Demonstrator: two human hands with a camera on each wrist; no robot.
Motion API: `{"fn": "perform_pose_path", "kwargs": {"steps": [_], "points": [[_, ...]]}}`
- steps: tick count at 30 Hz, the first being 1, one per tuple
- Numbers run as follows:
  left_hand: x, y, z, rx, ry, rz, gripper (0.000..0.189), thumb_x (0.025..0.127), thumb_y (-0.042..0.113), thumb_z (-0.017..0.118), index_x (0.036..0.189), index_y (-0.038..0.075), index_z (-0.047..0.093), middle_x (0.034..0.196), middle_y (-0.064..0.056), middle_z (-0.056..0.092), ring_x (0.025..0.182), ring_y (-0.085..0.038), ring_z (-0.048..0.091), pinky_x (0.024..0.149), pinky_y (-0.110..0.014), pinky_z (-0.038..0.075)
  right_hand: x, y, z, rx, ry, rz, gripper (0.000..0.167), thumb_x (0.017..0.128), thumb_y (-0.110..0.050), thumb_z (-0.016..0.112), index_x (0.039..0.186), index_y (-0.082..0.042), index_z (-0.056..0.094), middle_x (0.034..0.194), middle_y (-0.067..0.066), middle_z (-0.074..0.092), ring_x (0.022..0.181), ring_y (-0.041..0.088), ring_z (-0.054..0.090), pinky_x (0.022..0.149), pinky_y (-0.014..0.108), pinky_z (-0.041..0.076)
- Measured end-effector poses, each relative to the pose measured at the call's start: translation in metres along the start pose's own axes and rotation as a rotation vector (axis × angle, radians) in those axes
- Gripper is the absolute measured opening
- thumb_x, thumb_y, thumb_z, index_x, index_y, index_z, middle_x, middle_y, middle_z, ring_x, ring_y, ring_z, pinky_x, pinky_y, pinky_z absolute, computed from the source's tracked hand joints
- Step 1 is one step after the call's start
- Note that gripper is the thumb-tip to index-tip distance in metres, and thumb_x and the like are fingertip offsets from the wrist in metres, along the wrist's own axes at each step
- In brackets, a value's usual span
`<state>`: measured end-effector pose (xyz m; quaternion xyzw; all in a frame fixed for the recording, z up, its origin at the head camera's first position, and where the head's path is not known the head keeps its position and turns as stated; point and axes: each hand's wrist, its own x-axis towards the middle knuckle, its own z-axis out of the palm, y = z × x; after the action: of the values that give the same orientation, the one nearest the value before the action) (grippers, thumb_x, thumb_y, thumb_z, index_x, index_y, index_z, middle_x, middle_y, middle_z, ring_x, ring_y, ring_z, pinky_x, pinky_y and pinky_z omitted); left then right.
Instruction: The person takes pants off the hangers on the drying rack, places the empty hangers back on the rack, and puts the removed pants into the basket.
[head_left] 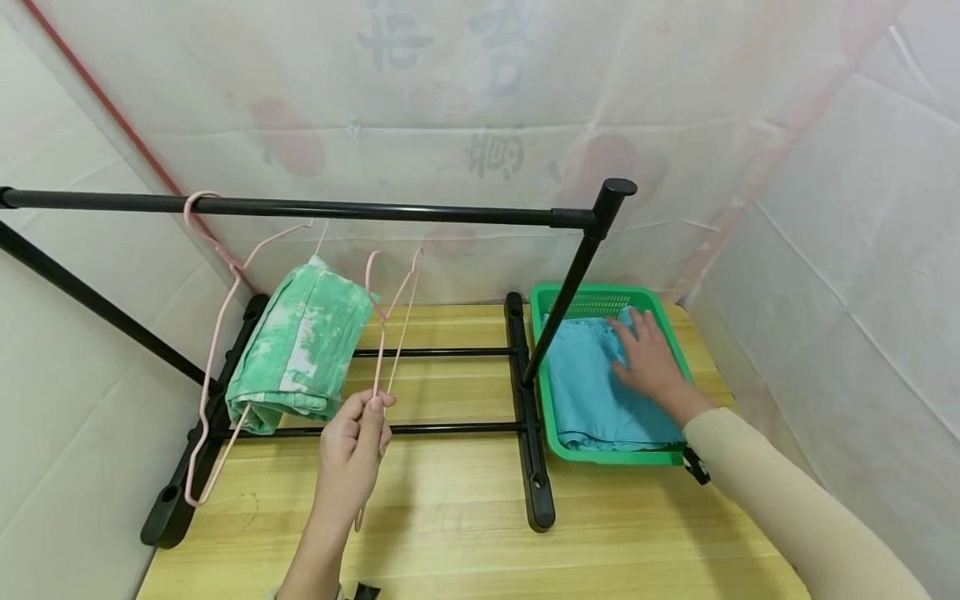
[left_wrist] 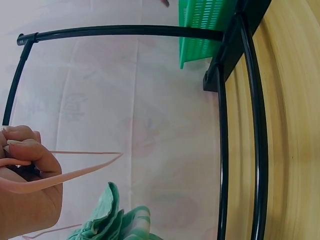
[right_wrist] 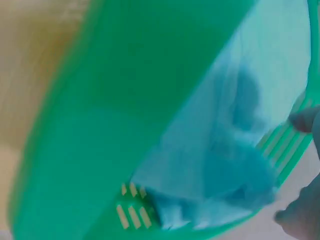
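My left hand (head_left: 348, 450) pinches a pink wire hanger (head_left: 380, 333) between thumb and fingers, in front of the rack. In the left wrist view the hanger (left_wrist: 75, 176) reaches out sideways from the curled fingers. Over a green basket (head_left: 549, 417), my right hand (head_left: 649, 358) has its fingers spread at the far right part of a folded blue cloth (head_left: 588, 383). Blurred in the right wrist view, the blue cloth (right_wrist: 200, 170) lies behind the basket's wall, with fingertips (right_wrist: 300, 215) at the right edge.
A black rack stands on the wooden table (head_left: 450, 500), with its top rail (head_left: 375, 211) crossing ahead. On the rail's left part hangs another pink hanger (head_left: 219, 333), bearing a folded green-and-white garment (head_left: 307, 333). White sheeting (head_left: 450, 83) encloses the back and sides.
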<state>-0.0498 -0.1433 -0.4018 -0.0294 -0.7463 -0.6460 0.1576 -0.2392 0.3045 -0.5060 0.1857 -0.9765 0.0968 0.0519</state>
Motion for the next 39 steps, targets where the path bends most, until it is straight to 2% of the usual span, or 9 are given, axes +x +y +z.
{"fn": "perform_pose_path", "kwargs": {"steps": [1, 4, 10, 13, 19, 25, 28, 32, 39], "points": [[0.000, -0.001, 0.000, 0.000, -0.002, 0.003, 0.022, 0.107, 0.009, 0.043, 0.103, 0.000, 0.063, 0.056, -0.003, 0.044, 0.044, -0.009, 0.038, 0.034, -0.025, 0.030, -0.002, -0.007, 0.003, -0.014, -0.011, -0.045, 0.078, 0.087, -0.024, 0.075, 0.152, -0.009, 0.035, 0.156, 0.036, 0.020, 0.140, 0.062, 0.017, 0.109, 0.074, 0.023], [0.000, -0.002, 0.001, -0.002, -0.004, 0.008, 0.022, 0.107, 0.008, 0.043, 0.104, -0.001, 0.063, 0.056, -0.003, 0.043, 0.045, -0.009, 0.038, 0.034, -0.024, 0.030, -0.010, -0.028, 0.017, 0.000, -0.105, -0.098, 0.077, 0.095, -0.042, 0.065, 0.156, -0.011, 0.031, 0.161, 0.032, 0.012, 0.144, 0.060, 0.008, 0.109, 0.076, 0.018], [0.000, -0.002, 0.001, 0.001, -0.013, 0.005, 0.022, 0.107, 0.008, 0.043, 0.105, -0.001, 0.063, 0.056, -0.003, 0.044, 0.045, -0.009, 0.039, 0.034, -0.024, 0.030, -0.026, -0.049, 0.050, 0.136, -0.345, -0.033, 0.075, 0.105, -0.052, 0.038, 0.160, -0.008, 0.012, 0.164, 0.027, -0.002, 0.148, 0.053, -0.003, 0.111, 0.075, 0.011], [0.000, -0.001, 0.001, 0.001, -0.012, 0.005, 0.022, 0.107, 0.009, 0.044, 0.103, -0.001, 0.063, 0.056, -0.003, 0.044, 0.045, -0.009, 0.039, 0.034, -0.025, 0.031, -0.028, -0.051, 0.058, 0.168, -0.395, -0.014, 0.074, 0.106, -0.052, 0.034, 0.161, -0.009, 0.010, 0.164, 0.026, -0.005, 0.148, 0.052, -0.009, 0.112, 0.075, 0.005], [0.000, -0.002, 0.002, 0.001, -0.016, 0.022, 0.021, 0.107, 0.007, 0.043, 0.105, 0.000, 0.063, 0.057, -0.003, 0.044, 0.045, -0.010, 0.039, 0.034, -0.024, 0.030, -0.025, -0.049, 0.070, 0.109, -0.458, 0.010, 0.073, 0.107, -0.053, 0.029, 0.161, -0.011, 0.005, 0.165, 0.021, -0.012, 0.148, 0.048, -0.015, 0.114, 0.072, 0.003], [0.000, -0.002, 0.001, 0.004, -0.012, 0.009, 0.021, 0.107, 0.008, 0.043, 0.105, -0.001, 0.063, 0.056, -0.003, 0.044, 0.045, -0.010, 0.039, 0.034, -0.024, 0.030, -0.010, -0.052, 0.056, 0.095, -0.530, 0.004, 0.077, 0.105, -0.056, 0.034, 0.161, -0.011, 0.008, 0.165, 0.023, -0.007, 0.148, 0.050, -0.010, 0.113, 0.074, 0.005], [-0.001, 0.000, 0.000, 0.015, -0.007, 0.002, 0.022, 0.107, 0.009, 0.044, 0.104, -0.001, 0.063, 0.057, -0.003, 0.045, 0.045, -0.010, 0.040, 0.034, -0.025, 0.031, 0.004, -0.053, 0.044, 0.082, -0.489, -0.009, 0.080, 0.102, -0.059, 0.041, 0.160, -0.012, 0.015, 0.164, 0.025, 0.001, 0.149, 0.051, -0.001, 0.112, 0.074, 0.010], [-0.001, 0.001, -0.001, 0.021, -0.012, 0.004, 0.022, 0.107, 0.009, 0.043, 0.104, 0.000, 0.063, 0.057, -0.003, 0.045, 0.045, -0.010, 0.040, 0.033, -0.025, 0.031, 0.019, -0.051, 0.035, 0.093, -0.435, 0.006, 0.086, 0.098, -0.061, 0.048, 0.160, -0.009, 0.017, 0.163, 0.029, 0.002, 0.148, 0.052, 0.000, 0.111, 0.075, 0.012], [-0.002, 0.002, -0.002, 0.018, -0.025, 0.019, 0.022, 0.107, 0.009, 0.043, 0.105, 0.001, 0.063, 0.057, -0.004, 0.045, 0.045, -0.010, 0.040, 0.034, -0.025, 0.031, 0.030, -0.057, 0.029, 0.054, -0.566, 0.082, 0.094, 0.098, -0.063, 0.047, 0.159, -0.003, 0.009, 0.162, 0.031, -0.002, 0.148, 0.051, 0.000, 0.113, 0.073, 0.014]]}}
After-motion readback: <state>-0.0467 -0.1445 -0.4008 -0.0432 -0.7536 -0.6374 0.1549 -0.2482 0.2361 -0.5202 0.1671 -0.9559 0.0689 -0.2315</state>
